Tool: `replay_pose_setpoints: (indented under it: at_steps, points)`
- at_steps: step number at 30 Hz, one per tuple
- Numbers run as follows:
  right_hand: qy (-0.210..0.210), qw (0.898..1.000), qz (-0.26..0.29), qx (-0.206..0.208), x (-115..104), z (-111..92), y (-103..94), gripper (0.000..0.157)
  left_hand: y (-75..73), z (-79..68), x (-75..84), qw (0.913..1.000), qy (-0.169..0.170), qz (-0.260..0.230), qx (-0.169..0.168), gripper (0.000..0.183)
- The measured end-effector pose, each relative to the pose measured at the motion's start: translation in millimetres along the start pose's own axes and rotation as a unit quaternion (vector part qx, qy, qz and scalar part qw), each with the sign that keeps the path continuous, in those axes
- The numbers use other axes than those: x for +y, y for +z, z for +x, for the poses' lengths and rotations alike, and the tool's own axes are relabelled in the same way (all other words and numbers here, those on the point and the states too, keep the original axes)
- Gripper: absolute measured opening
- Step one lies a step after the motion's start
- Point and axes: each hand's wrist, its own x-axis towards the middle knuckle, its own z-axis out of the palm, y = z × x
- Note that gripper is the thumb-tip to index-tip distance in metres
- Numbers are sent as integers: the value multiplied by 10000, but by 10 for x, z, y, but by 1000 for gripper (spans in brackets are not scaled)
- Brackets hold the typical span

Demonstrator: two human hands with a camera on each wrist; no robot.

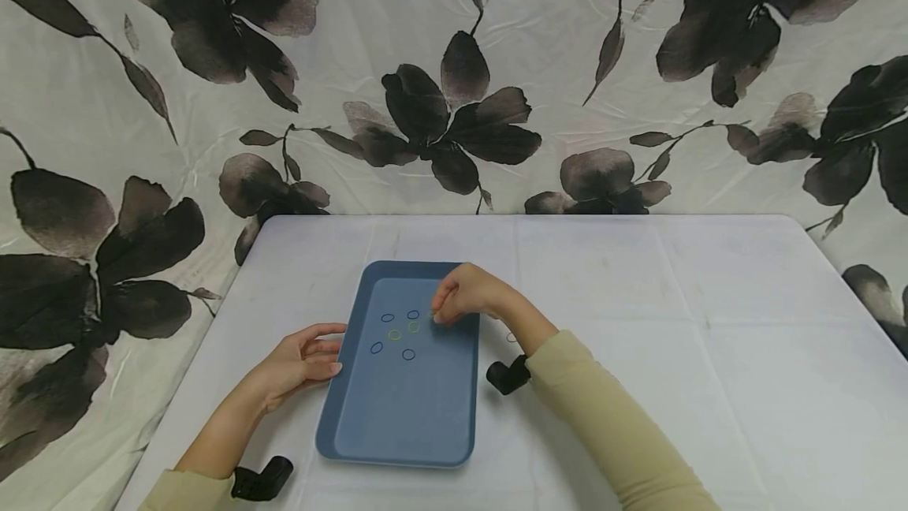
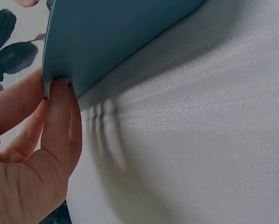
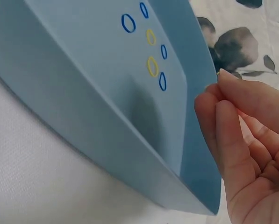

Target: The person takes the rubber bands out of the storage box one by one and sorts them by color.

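Head view now: pinching with the right hand [image 1: 467,294] just right of the rings [image 1: 394,330] in the tray [image 1: 400,416], nearer than the left hand [image 1: 301,361], with the tray's long side running front to back. Over to the left wrist: gripping the tray's edge. Right wrist: pinching a yellowish speck [image 3: 218,73], too tiny to identify.

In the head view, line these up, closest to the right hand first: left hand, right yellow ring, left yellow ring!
1. Right yellow ring, just left.
2. Left yellow ring, farther left.
3. Left hand, gripping the tray, farthest left.
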Motion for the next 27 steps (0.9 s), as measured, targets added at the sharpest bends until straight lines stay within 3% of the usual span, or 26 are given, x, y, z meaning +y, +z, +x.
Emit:
replay_pose_setpoints:
  at_steps: [27]
  points:
    - [167, 9957, 828, 376, 172, -150, -361, 21, -2, -11, 23, 10000, -35, -36, -37, 69]
